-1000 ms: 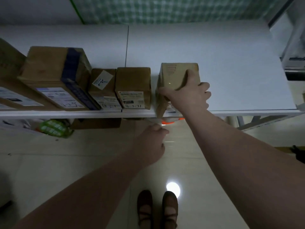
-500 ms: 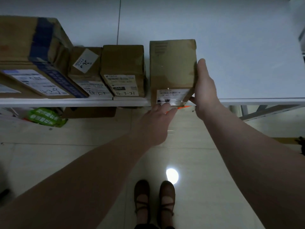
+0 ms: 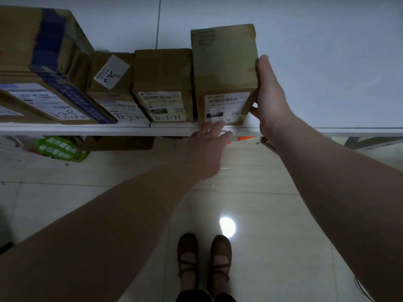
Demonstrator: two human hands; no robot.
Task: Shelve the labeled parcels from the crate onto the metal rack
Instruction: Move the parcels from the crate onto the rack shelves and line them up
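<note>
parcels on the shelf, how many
4: the blue-taped box at far left, the small box beside it, the 4-3-21 box, then the tall box the right hand touches. Another may be cut off at left.

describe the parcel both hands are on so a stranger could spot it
On the white shelf, a row of parcels lines the front edge. Take the rightmost parcel, beside the 4-3-21 box. Only it has bare shelf to its right, the right hand flat on that side and the left hand at its front label.
</note>
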